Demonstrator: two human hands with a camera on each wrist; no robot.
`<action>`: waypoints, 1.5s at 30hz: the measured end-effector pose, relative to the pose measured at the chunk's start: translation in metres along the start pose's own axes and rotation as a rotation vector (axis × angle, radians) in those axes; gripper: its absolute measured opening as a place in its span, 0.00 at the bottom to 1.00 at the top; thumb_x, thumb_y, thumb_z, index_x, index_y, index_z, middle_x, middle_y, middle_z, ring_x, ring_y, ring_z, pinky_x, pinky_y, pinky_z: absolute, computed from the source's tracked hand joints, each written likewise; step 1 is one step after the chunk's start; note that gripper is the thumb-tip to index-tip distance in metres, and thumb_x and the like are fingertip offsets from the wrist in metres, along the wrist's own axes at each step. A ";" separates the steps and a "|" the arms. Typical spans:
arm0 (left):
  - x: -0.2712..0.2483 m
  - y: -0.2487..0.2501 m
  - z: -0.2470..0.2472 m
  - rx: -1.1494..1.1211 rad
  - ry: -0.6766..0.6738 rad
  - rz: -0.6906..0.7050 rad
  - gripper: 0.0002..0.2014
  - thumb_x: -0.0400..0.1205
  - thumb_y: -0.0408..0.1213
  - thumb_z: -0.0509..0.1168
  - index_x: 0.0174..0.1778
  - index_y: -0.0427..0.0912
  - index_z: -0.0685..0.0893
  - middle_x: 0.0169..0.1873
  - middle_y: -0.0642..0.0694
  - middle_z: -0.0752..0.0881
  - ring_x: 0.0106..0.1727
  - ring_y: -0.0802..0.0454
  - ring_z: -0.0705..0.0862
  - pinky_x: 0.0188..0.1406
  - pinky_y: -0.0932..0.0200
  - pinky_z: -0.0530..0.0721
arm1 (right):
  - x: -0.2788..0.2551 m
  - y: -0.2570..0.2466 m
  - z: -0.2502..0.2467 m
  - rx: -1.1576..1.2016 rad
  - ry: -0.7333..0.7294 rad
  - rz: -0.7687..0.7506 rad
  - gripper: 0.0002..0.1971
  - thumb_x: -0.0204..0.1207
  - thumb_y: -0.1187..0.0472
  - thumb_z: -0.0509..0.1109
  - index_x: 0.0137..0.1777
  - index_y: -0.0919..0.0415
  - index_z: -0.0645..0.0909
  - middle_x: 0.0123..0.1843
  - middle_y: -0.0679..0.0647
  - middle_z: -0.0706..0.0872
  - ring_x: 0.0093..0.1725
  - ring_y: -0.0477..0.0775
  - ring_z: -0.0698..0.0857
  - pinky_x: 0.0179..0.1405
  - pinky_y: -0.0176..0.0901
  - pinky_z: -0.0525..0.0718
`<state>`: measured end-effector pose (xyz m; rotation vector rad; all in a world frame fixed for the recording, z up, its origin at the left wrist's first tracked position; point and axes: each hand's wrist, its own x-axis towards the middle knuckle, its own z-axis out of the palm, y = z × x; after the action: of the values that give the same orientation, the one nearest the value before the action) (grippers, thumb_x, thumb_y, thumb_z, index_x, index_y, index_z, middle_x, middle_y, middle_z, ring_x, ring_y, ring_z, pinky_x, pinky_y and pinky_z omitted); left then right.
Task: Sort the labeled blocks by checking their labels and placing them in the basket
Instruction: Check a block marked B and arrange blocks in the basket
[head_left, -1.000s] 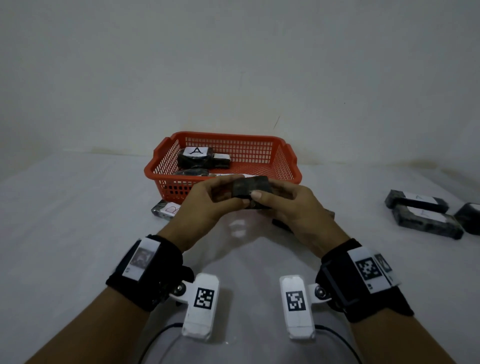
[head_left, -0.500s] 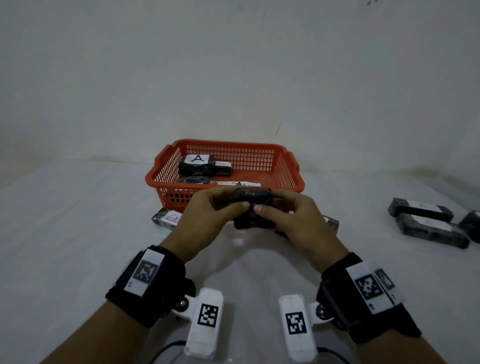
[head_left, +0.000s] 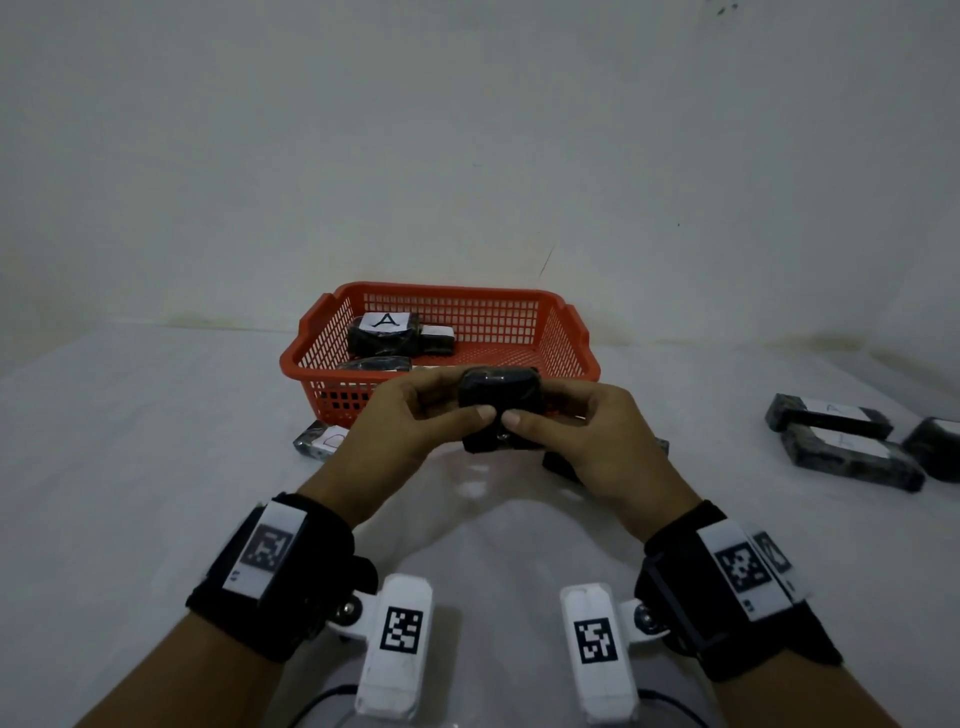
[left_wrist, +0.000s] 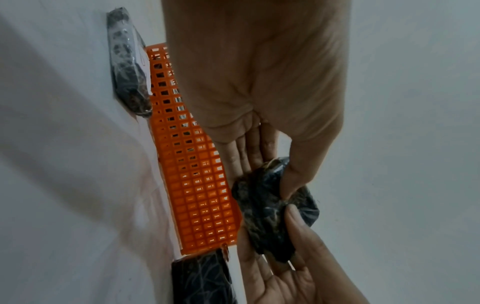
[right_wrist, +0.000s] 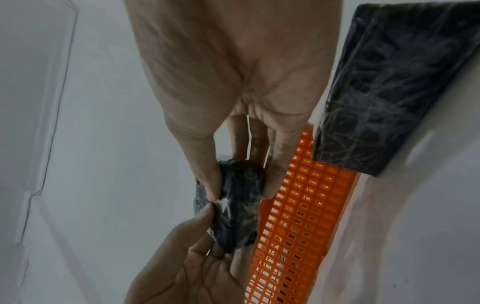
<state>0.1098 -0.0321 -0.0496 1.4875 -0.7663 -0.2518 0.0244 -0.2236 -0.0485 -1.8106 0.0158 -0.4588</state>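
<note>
While the dark plastic-wrapped block (head_left: 498, 397) is held up just in front of the orange mesh plastic basket (head_left: 566, 332), it's pinched at both ends, by the left hand (head_left: 400, 426) and the right hand (head_left: 582, 431), thumbs nearly meeting on the near face. No label can be seen on the held block from any view, so it could easily be misjudged and dropped in wrongly. The wrap looks slick too; a loose pinch could let it slip onto the white worktop (head_left: 130, 467). One block marked A (head_left: 384, 327) is already lying inside.
</note>
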 end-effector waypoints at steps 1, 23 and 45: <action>0.000 0.000 0.000 0.022 0.011 0.015 0.19 0.81 0.29 0.72 0.69 0.44 0.87 0.60 0.50 0.92 0.64 0.57 0.90 0.61 0.62 0.89 | 0.000 0.000 0.000 -0.006 -0.006 0.000 0.18 0.74 0.58 0.83 0.65 0.55 0.91 0.55 0.47 0.96 0.56 0.42 0.93 0.57 0.35 0.91; -0.001 0.005 0.003 0.093 -0.049 -0.016 0.23 0.78 0.38 0.76 0.71 0.51 0.83 0.61 0.57 0.91 0.63 0.63 0.89 0.55 0.69 0.88 | 0.001 -0.003 -0.001 0.201 -0.059 0.126 0.13 0.81 0.56 0.77 0.62 0.58 0.92 0.56 0.56 0.96 0.59 0.56 0.94 0.66 0.51 0.89; -0.002 0.007 0.000 0.093 -0.013 -0.038 0.34 0.73 0.22 0.78 0.72 0.53 0.80 0.66 0.55 0.89 0.67 0.60 0.87 0.61 0.62 0.89 | 0.003 -0.003 0.001 0.331 -0.082 0.211 0.15 0.82 0.57 0.75 0.67 0.59 0.88 0.60 0.57 0.95 0.61 0.59 0.94 0.63 0.57 0.92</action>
<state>0.1064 -0.0302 -0.0438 1.5905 -0.7693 -0.2585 0.0272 -0.2222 -0.0451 -1.4820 0.0692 -0.2214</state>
